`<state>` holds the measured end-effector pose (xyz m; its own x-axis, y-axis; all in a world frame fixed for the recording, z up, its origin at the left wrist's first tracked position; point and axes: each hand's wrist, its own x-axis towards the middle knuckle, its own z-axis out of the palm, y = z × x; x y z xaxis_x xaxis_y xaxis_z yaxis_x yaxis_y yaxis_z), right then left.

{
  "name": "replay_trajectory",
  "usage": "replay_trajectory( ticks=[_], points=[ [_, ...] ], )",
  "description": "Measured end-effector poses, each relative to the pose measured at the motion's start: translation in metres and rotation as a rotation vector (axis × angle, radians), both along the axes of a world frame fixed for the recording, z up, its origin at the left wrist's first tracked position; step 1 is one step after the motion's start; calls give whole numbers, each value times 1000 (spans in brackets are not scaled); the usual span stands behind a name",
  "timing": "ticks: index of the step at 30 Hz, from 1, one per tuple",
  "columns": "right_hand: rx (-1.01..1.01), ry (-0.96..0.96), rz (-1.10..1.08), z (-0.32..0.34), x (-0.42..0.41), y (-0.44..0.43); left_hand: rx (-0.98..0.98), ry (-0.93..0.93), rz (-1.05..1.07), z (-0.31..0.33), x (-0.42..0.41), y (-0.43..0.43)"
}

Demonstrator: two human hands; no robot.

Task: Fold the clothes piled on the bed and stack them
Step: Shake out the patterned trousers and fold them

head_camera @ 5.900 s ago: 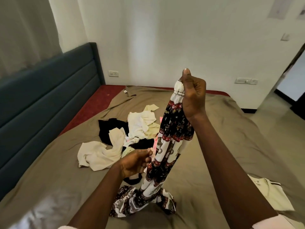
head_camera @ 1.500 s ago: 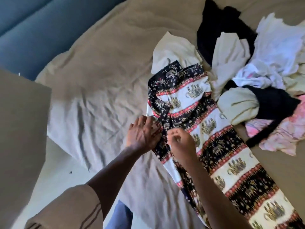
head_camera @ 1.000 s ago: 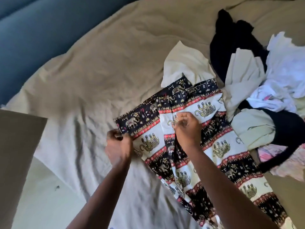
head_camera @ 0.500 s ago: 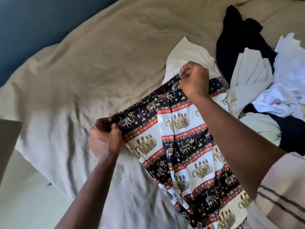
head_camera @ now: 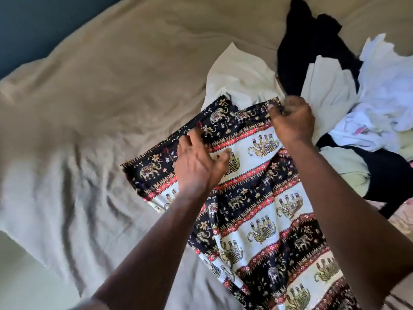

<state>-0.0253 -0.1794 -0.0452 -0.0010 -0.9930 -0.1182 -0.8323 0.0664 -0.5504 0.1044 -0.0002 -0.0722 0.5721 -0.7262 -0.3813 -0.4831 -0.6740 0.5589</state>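
Note:
An elephant-print garment (head_camera: 257, 211) in black, white and red lies spread on the beige bed sheet (head_camera: 111, 86), running from the middle toward the lower right. My left hand (head_camera: 199, 162) lies flat on its upper part with fingers spread. My right hand (head_camera: 292, 121) pinches the far top corner of the print garment, fingers curled. Behind that corner sits the unfolded pile: a cream piece (head_camera: 241, 79), a black piece (head_camera: 312, 45) and white pieces (head_camera: 380, 86).
The dark blue headboard (head_camera: 33, 25) shows at the upper left. The sheet's edge hangs over the bed side at the lower left, with pale floor (head_camera: 22, 287) below. More black and pale green clothes (head_camera: 348, 168) lie at the right edge.
My left hand has let go of the garment's left corner and now lies flat on it. My right hand has drawn the top corner rightward, and the garment lies wider.

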Motion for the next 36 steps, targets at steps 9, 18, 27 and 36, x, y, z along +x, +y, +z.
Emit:
replay_trajectory(
  ticks=[9,18,27,36],
  points=[
    [-116,-274,139,4,2,-9,-190,140,468,11,28,-5],
    [23,-140,479,-21,75,9,-233,146,1040,-2,81,115],
    [-2,121,456,-41,102,17,-38,54,678,-19,91,127],
    [-94,26,357,-45,103,18,-122,37,623,-31,107,121]
  ],
)
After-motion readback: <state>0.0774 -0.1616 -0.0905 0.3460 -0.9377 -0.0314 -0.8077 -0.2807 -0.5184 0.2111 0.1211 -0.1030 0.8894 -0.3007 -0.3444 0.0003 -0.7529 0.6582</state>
